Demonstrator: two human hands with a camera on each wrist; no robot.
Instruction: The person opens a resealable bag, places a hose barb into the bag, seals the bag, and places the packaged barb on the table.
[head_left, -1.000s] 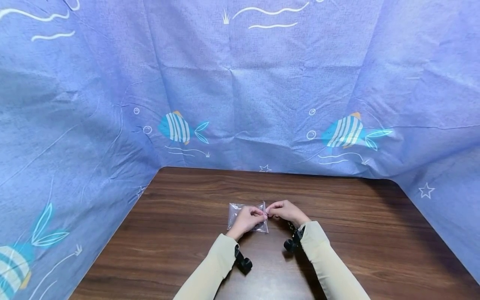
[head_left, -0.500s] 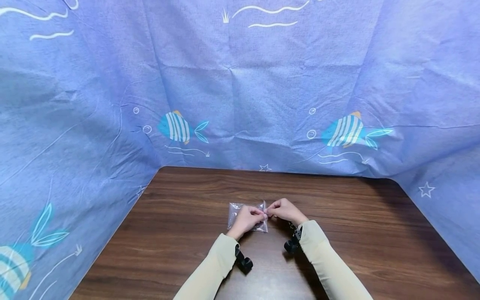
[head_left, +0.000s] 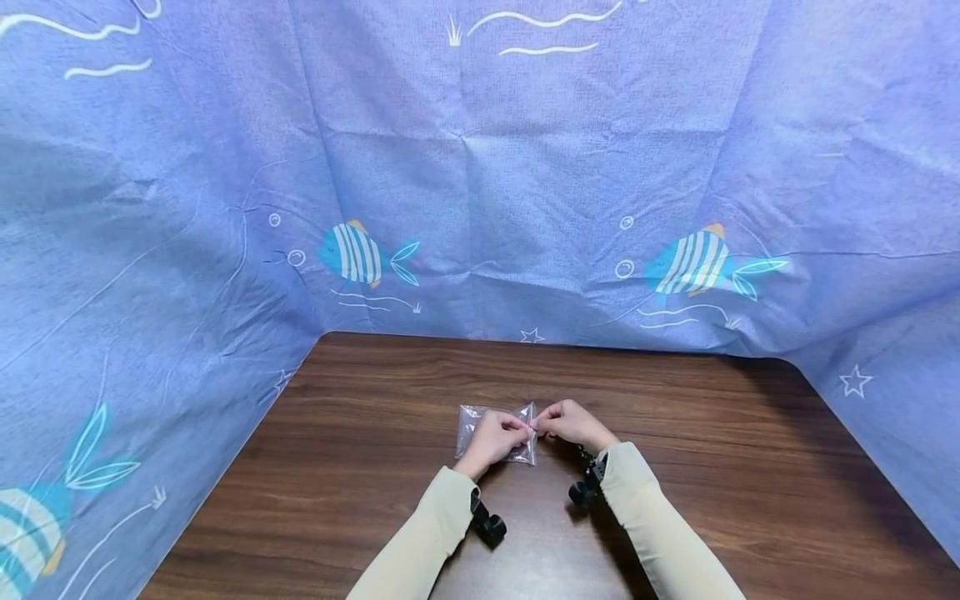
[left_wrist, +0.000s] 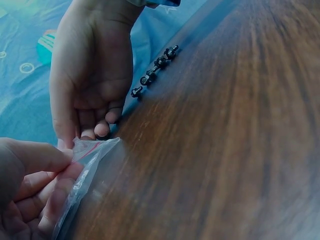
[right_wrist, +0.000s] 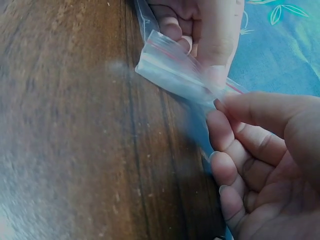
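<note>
A clear zip-lock bag (head_left: 468, 423) with a red line along its mouth lies flat on the brown wooden table. My left hand (head_left: 491, 438) rests over the bag and pinches it near the mouth between thumb and fingers. From the other side my right hand (head_left: 573, 422) pinches the edge of the mouth with thumb and index finger. The right wrist view shows the bag's mouth strip (right_wrist: 167, 70) stretching between both hands, its edge lifted. In the left wrist view the two hands' fingertips nearly meet at the bag (left_wrist: 92, 162). Whatever the bag holds cannot be made out.
A row of small black knobby pieces (left_wrist: 154, 71) shows beside the right hand in the left wrist view. Black wrist-camera mounts (head_left: 489, 523) hang under both sleeves. A blue cloth with fish (head_left: 465, 192) surrounds the wooden table (head_left: 390, 375).
Both hands stay at the bag's mouth with only slight finger shifts. The mouth edge, upright a second ago, now leans flatter to the right.
</note>
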